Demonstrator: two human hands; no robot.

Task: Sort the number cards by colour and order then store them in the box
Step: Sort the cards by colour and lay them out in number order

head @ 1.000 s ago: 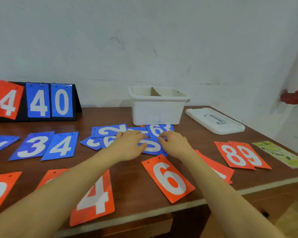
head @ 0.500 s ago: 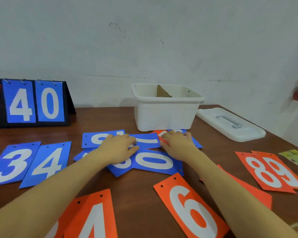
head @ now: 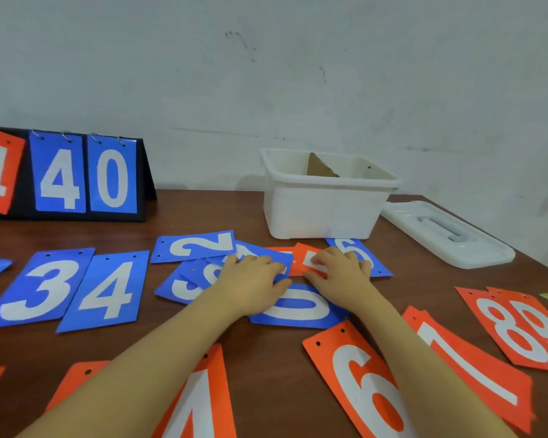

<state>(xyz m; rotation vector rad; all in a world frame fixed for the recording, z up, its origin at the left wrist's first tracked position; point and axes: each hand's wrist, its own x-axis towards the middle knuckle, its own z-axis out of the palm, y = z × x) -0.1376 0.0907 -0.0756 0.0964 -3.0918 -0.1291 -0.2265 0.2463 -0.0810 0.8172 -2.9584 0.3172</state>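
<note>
**Hands spread flat on the card pile before the box**

Both hands, left hand (head: 250, 279) and right hand (head: 339, 273), press with fingers spread on the mixed pile of cards (head: 295, 306) just in front of the box (head: 323, 213). Sorting looks barely begun: blue and orange overlap, and nothing blue or orange shows in the box. The topmost blue card lies crosswise, long axis parallel to the box front.

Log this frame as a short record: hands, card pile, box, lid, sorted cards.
left hand: flat on the mixed pile of blue cards
right hand: fingers on an orange card in the pile
box: open, behind the pile
lid: off, right of box
laid out: blue 3, blue 4; orange 6
</note>
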